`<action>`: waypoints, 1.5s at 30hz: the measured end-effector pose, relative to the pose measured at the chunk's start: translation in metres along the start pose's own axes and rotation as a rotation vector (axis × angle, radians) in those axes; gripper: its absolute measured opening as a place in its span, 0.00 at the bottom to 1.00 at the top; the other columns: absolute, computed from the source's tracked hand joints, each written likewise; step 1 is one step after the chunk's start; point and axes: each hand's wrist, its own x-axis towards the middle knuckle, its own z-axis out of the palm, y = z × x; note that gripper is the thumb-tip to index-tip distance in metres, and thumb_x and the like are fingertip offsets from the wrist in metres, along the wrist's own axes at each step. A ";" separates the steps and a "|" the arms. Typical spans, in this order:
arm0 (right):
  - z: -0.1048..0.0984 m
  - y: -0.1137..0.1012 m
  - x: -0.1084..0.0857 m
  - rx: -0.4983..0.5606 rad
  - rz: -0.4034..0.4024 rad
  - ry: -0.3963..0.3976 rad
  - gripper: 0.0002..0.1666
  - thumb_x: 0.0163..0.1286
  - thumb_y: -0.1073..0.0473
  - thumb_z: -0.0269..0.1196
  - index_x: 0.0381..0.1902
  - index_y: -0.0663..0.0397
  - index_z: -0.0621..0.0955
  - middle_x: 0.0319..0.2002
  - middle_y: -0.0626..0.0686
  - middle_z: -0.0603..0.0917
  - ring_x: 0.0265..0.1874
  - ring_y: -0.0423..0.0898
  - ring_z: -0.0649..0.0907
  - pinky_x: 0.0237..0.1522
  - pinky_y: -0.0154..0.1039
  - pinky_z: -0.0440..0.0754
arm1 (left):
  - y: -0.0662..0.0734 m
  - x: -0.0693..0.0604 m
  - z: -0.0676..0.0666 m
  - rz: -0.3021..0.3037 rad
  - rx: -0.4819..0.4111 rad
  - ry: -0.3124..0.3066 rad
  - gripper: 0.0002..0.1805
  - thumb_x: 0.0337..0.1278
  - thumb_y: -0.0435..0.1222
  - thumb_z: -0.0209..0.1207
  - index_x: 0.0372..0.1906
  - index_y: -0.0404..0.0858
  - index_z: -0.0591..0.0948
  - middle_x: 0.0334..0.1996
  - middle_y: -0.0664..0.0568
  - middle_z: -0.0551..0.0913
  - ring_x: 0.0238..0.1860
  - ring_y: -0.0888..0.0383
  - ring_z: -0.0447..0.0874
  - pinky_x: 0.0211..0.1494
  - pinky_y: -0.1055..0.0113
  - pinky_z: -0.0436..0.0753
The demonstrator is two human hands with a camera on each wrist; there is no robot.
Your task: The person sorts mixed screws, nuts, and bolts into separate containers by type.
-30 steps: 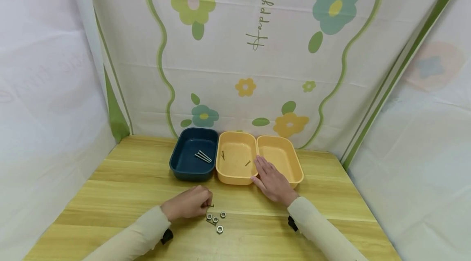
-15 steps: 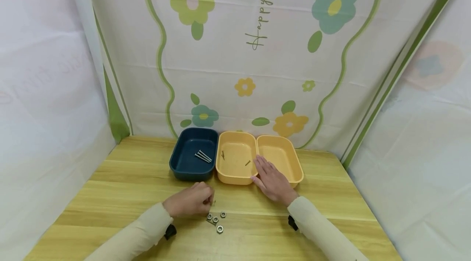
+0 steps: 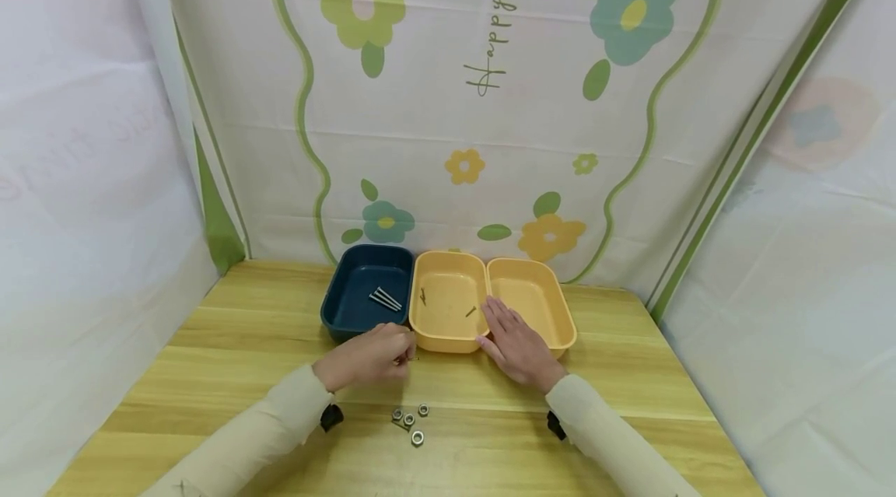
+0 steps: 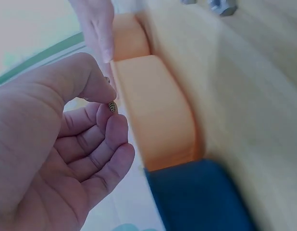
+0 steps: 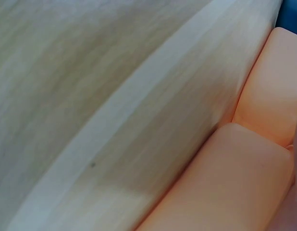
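My left hand (image 3: 369,355) is over the table just in front of the blue box (image 3: 327,318). Between thumb and index finger it pinches a small screw (image 4: 113,107), mostly covered by the fingertips. The right hand (image 3: 521,347) lies with straight fingers on the adjoining rims of the middle yellow box (image 3: 448,344) and the right yellow box (image 3: 568,318). Small screws (image 3: 471,311) lie inside the middle box. Several long bolts (image 3: 385,299) are in the blue one. Closer to me on the table are several hex nuts (image 3: 417,438) and another small screw (image 3: 401,425).
The three boxes stand side by side at the back of the wooden table (image 3: 602,404). Right behind them hangs a flower-printed cloth (image 3: 420,108), and more cloth encloses both sides.
The left hand has lifted away from the nuts with the small screw and moved forward toward the boxes. The right hand has stayed on the rims.
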 end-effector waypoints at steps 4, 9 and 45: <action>0.000 0.000 0.000 0.003 -0.005 0.002 0.43 0.88 0.39 0.41 0.84 0.64 0.52 0.86 0.62 0.52 0.85 0.57 0.55 0.84 0.56 0.59 | 0.000 0.006 -0.010 0.031 0.025 0.027 0.03 0.57 0.27 0.64 0.34 0.36 0.82 0.29 0.58 0.78 0.28 0.66 0.71 0.33 0.76 0.75; 0.000 0.001 0.000 0.005 -0.003 -0.005 0.43 0.88 0.39 0.41 0.84 0.64 0.52 0.86 0.62 0.51 0.86 0.57 0.55 0.84 0.56 0.60 | 0.000 0.013 -0.023 0.060 0.076 0.072 0.04 0.58 0.27 0.64 0.35 0.38 0.83 0.31 0.55 0.83 0.30 0.66 0.73 0.37 0.75 0.79; -0.001 -0.001 -0.001 0.023 0.012 -0.011 0.43 0.87 0.38 0.41 0.85 0.62 0.51 0.86 0.61 0.50 0.86 0.57 0.55 0.84 0.56 0.59 | -0.027 0.084 -0.027 -0.002 0.144 0.197 0.04 0.63 0.27 0.62 0.38 0.38 0.81 0.39 0.49 0.86 0.31 0.61 0.77 0.38 0.74 0.81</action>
